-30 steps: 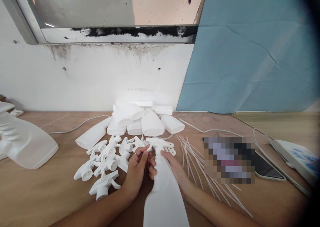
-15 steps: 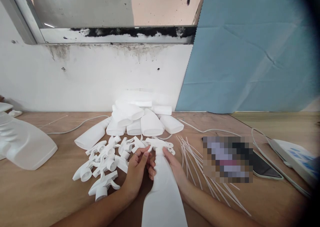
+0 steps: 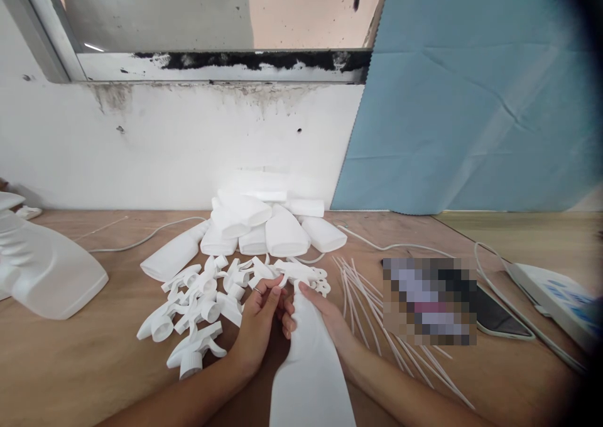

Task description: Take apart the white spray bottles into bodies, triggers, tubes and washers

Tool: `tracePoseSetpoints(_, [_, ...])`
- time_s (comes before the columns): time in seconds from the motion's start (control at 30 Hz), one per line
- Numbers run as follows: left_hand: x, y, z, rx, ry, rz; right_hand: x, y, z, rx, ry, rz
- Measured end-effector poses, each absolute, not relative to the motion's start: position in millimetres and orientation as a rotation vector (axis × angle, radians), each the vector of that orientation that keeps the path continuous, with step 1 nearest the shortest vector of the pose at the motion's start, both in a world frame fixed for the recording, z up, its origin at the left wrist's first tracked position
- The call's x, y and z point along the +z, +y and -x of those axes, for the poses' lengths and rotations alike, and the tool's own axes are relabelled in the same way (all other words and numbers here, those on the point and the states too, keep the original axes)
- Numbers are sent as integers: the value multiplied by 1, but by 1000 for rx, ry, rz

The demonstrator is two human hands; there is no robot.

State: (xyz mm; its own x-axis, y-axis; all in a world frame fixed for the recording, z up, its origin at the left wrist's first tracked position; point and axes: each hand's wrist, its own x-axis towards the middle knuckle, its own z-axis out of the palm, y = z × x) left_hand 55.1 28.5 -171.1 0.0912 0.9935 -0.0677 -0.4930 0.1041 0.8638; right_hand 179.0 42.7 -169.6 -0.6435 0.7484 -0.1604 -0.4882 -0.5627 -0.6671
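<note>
A white plastic bottle [image 3: 311, 370] is tilted towards me, its neck pointing away. My right hand [image 3: 327, 314] wraps round the neck, the thumb lying across the top of it. A white trigger sprayer [image 3: 296, 268] sits at the neck end; whether it is seated on the bottle cannot be made out. My left hand [image 3: 259, 320], with a ring on one finger, is closed, thumb and forefinger pinched at the sprayer's trigger. Beside my left hand lies a pile of loose white trigger sprayers [image 3: 202, 301].
White bottles [image 3: 287, 229] are heaped against the wall. A larger translucent bottle [image 3: 61, 276] lies at the left. On the right are thin white tubes [image 3: 377, 308], a phone [image 3: 504, 314], a cable [image 3: 400, 245] and a white device [image 3: 556, 292]. One item there is blurred out.
My right thumb has moved slightly left over the bottle's neck, and the bottle has turned a little. My left hand stays almost where it was.
</note>
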Motion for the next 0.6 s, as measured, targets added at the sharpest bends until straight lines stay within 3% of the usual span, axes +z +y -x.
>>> tracePoseSetpoints(0.6, [-168, 28, -55, 1279, 823, -777, -167, 40, -180, 2199, -659, 577])
